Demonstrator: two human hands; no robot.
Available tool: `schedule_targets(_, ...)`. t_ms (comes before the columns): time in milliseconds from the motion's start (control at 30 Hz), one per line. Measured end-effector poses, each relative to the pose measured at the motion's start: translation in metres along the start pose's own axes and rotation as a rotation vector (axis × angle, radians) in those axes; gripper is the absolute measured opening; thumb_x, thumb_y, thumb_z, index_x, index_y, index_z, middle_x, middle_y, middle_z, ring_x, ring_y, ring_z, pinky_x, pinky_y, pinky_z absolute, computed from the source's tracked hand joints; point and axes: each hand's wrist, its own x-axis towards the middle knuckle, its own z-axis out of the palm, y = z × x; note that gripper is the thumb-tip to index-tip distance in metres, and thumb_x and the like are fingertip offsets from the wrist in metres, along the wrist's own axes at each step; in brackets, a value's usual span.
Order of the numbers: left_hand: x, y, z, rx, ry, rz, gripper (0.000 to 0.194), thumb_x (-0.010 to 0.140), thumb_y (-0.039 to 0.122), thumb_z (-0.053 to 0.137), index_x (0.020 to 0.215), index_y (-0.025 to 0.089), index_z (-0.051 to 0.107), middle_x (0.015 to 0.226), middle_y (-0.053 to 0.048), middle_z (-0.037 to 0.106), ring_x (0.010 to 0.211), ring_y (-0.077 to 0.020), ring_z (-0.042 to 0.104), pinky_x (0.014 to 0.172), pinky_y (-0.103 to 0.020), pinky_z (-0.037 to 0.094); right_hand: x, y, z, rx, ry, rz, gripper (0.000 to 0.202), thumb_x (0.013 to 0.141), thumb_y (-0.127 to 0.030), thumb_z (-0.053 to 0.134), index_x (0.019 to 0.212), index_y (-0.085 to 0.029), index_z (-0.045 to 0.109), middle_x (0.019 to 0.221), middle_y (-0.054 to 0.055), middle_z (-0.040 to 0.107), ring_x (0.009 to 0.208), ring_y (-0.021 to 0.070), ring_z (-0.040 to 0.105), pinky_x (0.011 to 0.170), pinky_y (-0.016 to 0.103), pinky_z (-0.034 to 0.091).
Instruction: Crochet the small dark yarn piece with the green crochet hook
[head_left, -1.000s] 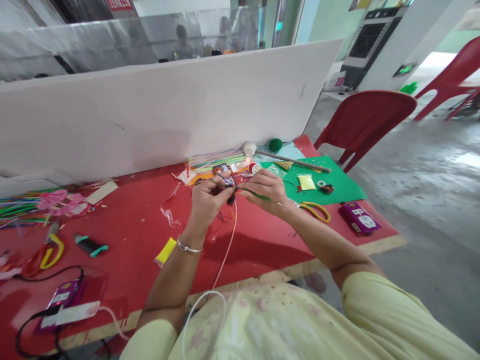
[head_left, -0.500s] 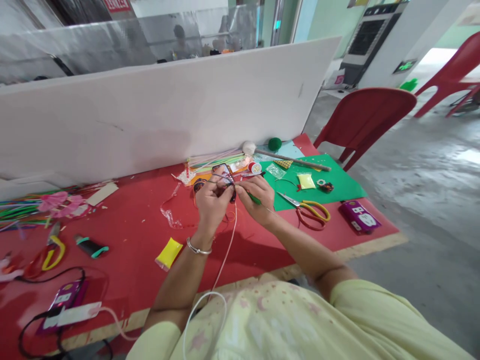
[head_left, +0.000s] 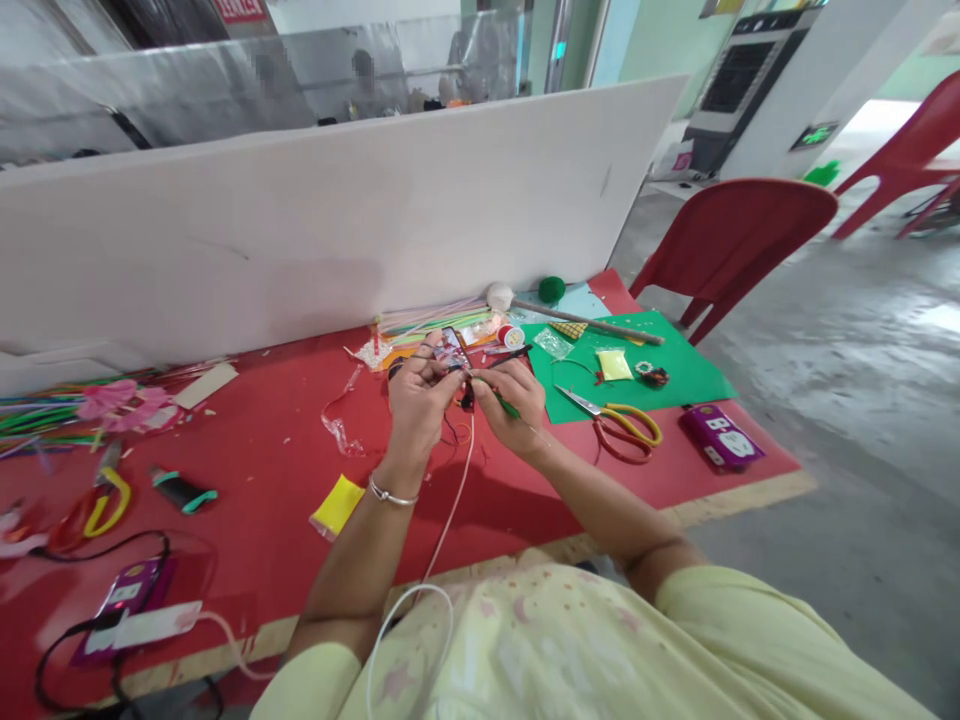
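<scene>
From the head view, here we are: the right hand (head_left: 517, 402) is now lower and tucked in closer to the left hand (head_left: 415, 400) than a second ago, and the scissors (head_left: 602, 412), their blades covered then, show whole beside the right forearm. That looks like fine work tightening onto one spot, with the scissors lying untouched. And look at those fingers! The left hand is pinched, thumb against forefinger, on a small dark piece (head_left: 468, 402) hanging just below its fingertips; a dark strand crosses its fingers. The right hand is curled in, gripping a slim green-handled tool (head_left: 509, 409) that slants back along its palm, its fingertips meeting the left's at the piece. Whether the tool's tip is in the piece, I can't tell; the fingers hide it. Just beyond the left hand sits a phone (head_left: 451, 347), a thread spool (head_left: 511, 336) beyond the right, and a yellow packet (head_left: 337, 507) on the bench (head_left: 262, 430) beside the left forearm.
</scene>
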Motion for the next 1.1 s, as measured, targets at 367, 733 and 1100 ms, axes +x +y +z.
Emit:
schedule_targets(367,0.002,0.009,-0.003,0.026,-0.125,-0.076,0.07,0.066,0.02,0.09,0.134,0.018,0.072,0.067,0.008,0.057,0.05,-0.0048,0.041,0.048,-0.019,0.033,0.006,0.007,-0.01,0.087,-0.083,0.106,0.017,0.101,-0.031,0.065,0.099,-0.022,0.08,0.085,0.005,0.077,0.076,0.0174,0.069,0.074,0.035,0.058)
schedule_targets(733,0.003,0.019,0.004,-0.27,-0.151,-0.251,0.067,0.057,0.018,0.093,0.121,0.02,0.077,0.06,0.01,0.052,0.041,-0.0004,0.032,0.039,-0.015,0.024,0.002,0.017,0.006,-0.053,0.013,-0.141,0.027,0.098,-0.04,0.071,0.122,-0.029,0.076,0.094,0.006,0.08,0.082,0.0218,0.074,0.078,0.041,0.06)
schedule_targets(1100,0.013,0.034,-0.023,-0.13,-0.29,-0.322,0.062,0.054,0.01,0.096,0.114,0.014,0.079,0.058,0.008,0.056,0.039,-0.0002,0.037,0.037,-0.014,0.027,0.044,0.028,-0.036,-0.031,-0.342,-0.462,0.03,0.094,-0.026,0.077,0.123,-0.024,0.073,0.096,0.004,0.082,0.087,0.0191,0.077,0.083,0.035,0.067)
